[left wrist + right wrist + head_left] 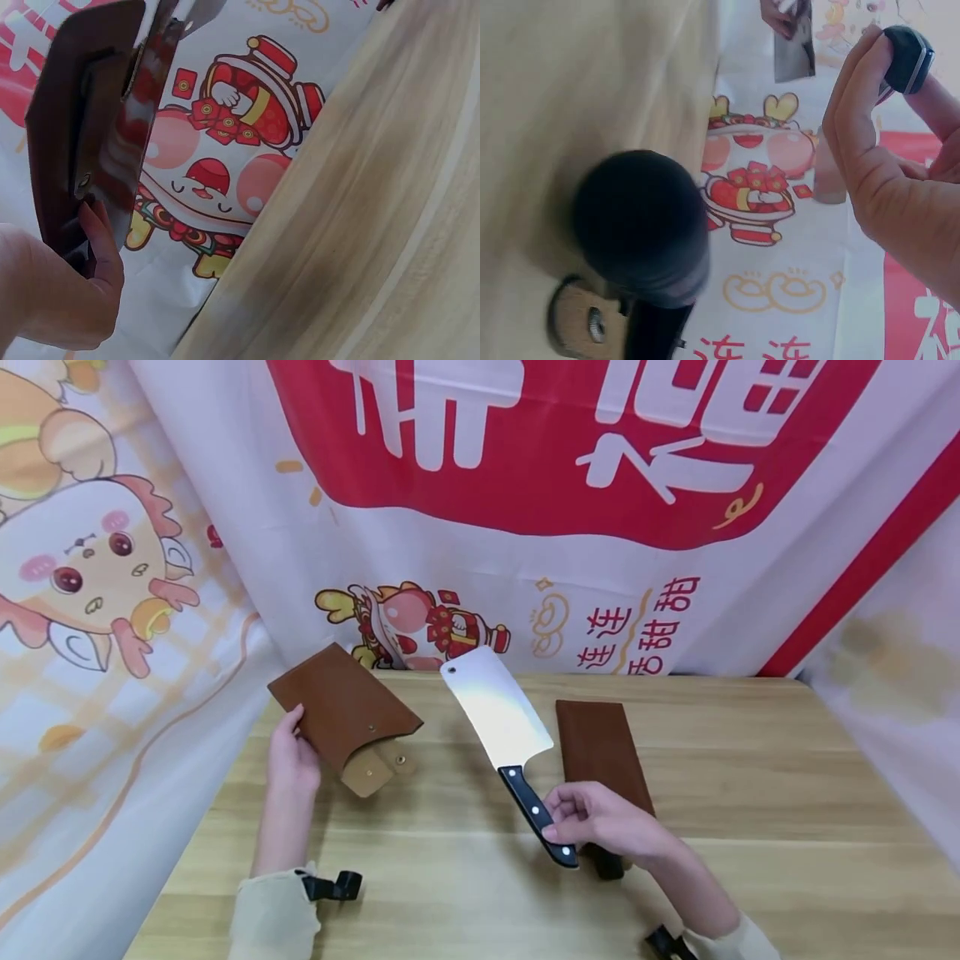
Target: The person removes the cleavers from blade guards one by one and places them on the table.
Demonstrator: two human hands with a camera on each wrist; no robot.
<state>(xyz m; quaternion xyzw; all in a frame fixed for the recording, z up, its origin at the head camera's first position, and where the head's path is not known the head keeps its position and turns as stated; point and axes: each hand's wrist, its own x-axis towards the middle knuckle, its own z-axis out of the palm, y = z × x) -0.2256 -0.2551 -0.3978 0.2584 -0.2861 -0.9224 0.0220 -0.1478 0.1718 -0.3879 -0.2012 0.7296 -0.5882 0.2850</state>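
Brown leather-look sheath with a curved mouth and tan snap flaps (337,702) is pinched at its left edge by the left grip (296,764), held near the far left corner of the pale wooden tabletop (450,893). The right grip (603,818) pinches, between thumb and fingers, the lower end of the black riveted handle of a broad silver cleaver (498,714). The blade slants from that grip toward the middle of the tabletop's far edge, apart from the sheath. Near that edge, right of the cleaver, lies a narrower brown sheath (600,743), partly hidden by the right grip; a second black handle (606,862) shows below.
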